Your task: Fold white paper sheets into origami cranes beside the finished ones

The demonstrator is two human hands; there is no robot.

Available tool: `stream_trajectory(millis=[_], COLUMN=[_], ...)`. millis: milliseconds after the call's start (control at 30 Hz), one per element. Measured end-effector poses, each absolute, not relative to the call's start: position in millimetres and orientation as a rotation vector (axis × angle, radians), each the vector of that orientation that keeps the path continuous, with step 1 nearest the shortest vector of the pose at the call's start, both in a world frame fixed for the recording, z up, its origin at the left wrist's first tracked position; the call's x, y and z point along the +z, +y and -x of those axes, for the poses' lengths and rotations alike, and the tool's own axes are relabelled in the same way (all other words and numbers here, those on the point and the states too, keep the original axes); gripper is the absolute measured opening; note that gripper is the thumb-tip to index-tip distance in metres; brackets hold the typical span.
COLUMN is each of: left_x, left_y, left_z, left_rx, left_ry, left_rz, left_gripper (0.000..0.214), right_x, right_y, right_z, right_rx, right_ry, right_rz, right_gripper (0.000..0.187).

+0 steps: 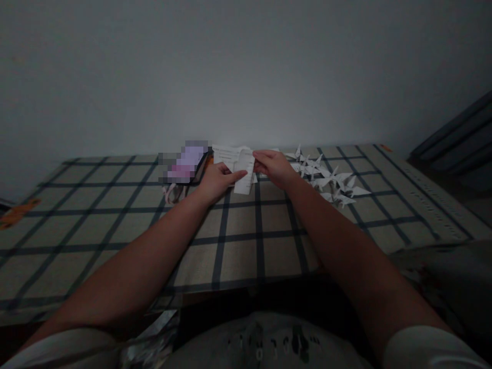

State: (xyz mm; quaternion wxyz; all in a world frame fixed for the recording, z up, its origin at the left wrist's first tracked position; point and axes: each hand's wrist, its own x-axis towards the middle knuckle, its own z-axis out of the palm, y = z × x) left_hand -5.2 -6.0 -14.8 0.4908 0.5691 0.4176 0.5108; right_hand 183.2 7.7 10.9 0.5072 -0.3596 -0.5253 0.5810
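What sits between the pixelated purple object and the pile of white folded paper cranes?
Head view: the left hand and right hand, both holding a white paper slip.

1. Both bare forearms stretch forward and converge near the surface's far edge.
2. Left hand (pixel 218 182) is curled, knuckles up, index finger pointing right.
3. Right hand (pixel 274 168) is pinched closed, fingertips toward the left.
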Motion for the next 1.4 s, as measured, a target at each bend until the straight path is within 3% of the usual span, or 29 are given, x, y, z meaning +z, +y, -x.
stream_trajectory(millis=[233, 767, 1400], left_x=[-13, -11, -11], left_y=[-8, -8, -3], left_z=[5, 1, 3], left_rx=[1.169, 1.323, 1.377], left_ry=[1.056, 0.923, 0.996], left_rz=[-1.449, -1.307, -1.204], left_gripper=[0.043, 0.05, 0.052], right_x=[6, 6, -3], right_y=[13, 8, 11], right_z=[-183, -180, -181], right_rx=[1.301, 1.351, 1.28], right_ry=[-1.286, -1.307, -1.522], right_rz=[0.88, 1.025, 1.045], right_gripper=[0.035, 0.011, 0.012])
